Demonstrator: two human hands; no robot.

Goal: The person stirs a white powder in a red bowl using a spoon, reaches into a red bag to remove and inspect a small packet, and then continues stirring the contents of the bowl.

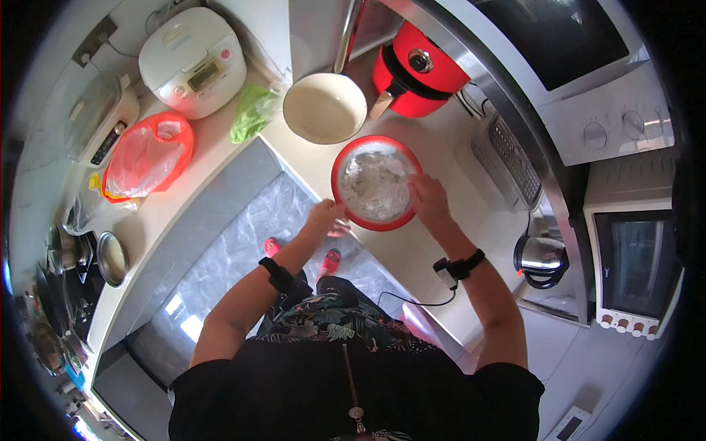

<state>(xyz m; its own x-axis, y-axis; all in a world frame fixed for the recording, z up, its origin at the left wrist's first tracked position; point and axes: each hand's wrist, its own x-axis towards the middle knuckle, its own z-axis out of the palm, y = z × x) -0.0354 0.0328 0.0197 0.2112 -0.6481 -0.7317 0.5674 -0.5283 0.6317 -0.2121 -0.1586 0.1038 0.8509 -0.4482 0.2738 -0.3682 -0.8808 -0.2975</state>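
A red-rimmed bowl (376, 226) stands near the front edge of the counter, holding a white, flour-like powder (380, 182) with uneven clumps. My right hand (430, 199) lies over the bowl's right rim, its curled fingertips at the edge of the powder. What those fingertips grip, if anything, is hidden. At the lower left rim is my left hand (325, 219), slightly blurred, with its fingers close to the bowl's outer side. Whether it grips the rim cannot be made out. Both wrists wear black straps.
Behind the bowl stand a cream-coloured pot (324, 110) and a red air fryer (422, 71). A rice cooker (193, 63), green plastic bag (252, 113) and red plastic basket (190, 144) occupy the left counter. An electric kettle (543, 256) and toaster oven (634, 264) are at right.
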